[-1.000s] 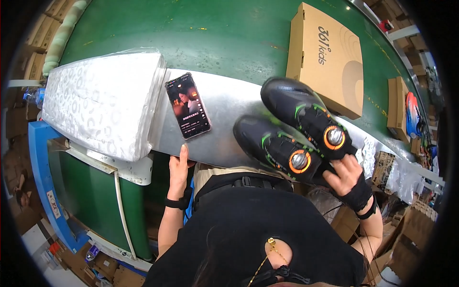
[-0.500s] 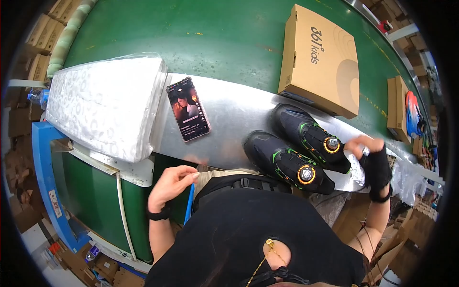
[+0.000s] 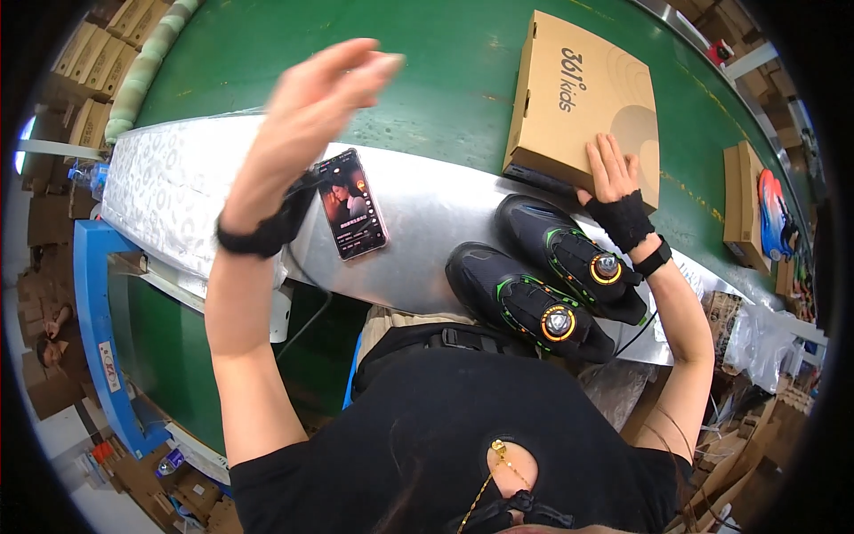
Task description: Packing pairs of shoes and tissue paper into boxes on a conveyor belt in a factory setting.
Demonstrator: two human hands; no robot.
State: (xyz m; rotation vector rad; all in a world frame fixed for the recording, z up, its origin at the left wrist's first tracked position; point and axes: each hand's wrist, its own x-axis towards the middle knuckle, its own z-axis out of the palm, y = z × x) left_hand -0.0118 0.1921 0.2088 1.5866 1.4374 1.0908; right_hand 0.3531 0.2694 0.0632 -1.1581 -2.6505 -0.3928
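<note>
Risen left of the tan, dark-printed cardboard box [image 3: 574, 111], my left hand [image 3: 311, 107] extends blurred fingers; my right hand [image 3: 612, 181] spreads atop.

Bright light is glaring off the metal tabletop [image 3: 418, 209] right of the smartphone [image 3: 352, 205]; beyond that phone, the left hand [image 3: 313, 111] is blurring, while edges all around are bending.
</note>
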